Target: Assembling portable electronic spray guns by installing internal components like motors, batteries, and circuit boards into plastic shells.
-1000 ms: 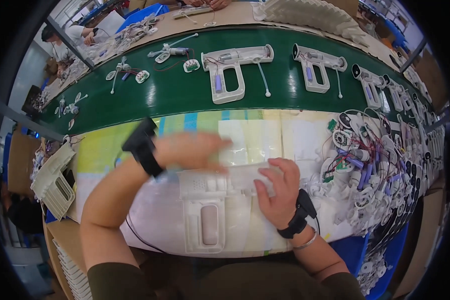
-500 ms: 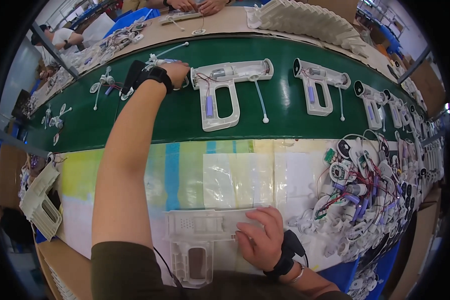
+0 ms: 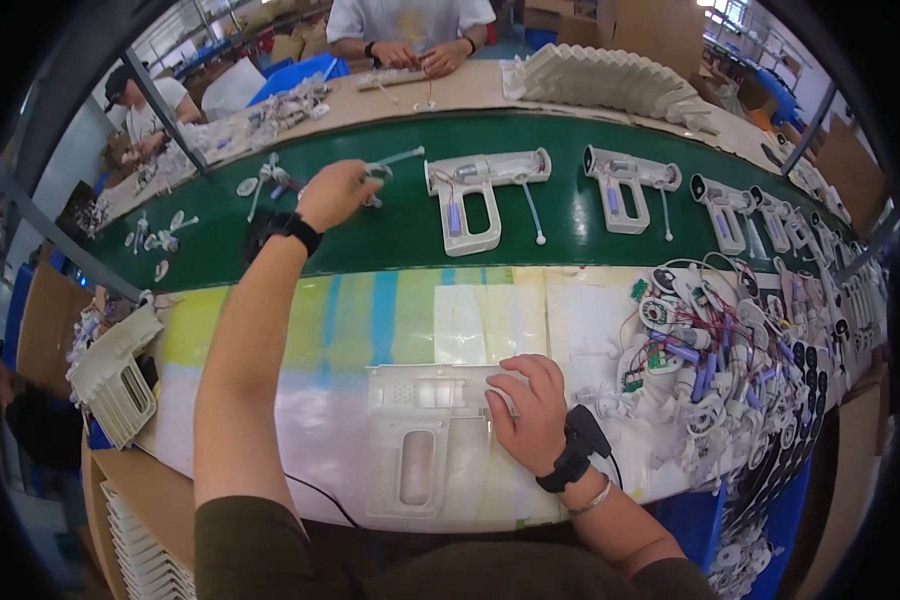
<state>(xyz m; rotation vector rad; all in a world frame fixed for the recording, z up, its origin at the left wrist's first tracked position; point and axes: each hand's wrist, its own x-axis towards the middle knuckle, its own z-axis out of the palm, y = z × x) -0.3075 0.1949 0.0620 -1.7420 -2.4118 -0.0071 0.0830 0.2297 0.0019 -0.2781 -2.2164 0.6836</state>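
Observation:
My left hand (image 3: 336,196) reaches over the green belt, its fingers closed on a small white nozzle part with a pale tube (image 3: 400,157) sticking out to the right. What else the fingers cover is hidden. On the worktop in front of me lies a white gun-shaped housing half (image 3: 410,440), inner side up, grip toward me. My right hand (image 3: 532,412) holds its right end, thumb and fingers curled over the barrel. To the right of my left hand, a filled housing half (image 3: 470,205) with motor, purple battery and tube lies on the belt.
More filled housings (image 3: 630,190) line the green belt (image 3: 560,235) rightward; small loose assemblies (image 3: 150,238) lie at left. A heap of wired parts (image 3: 705,360) covers the worktop's right. Empty housings (image 3: 115,370) stand at the left edge. A co-worker (image 3: 410,35) works across the belt.
My left hand has drawn back a little toward me, and the tube has come along with it. The view has shifted; my right hand stays on the housing half.

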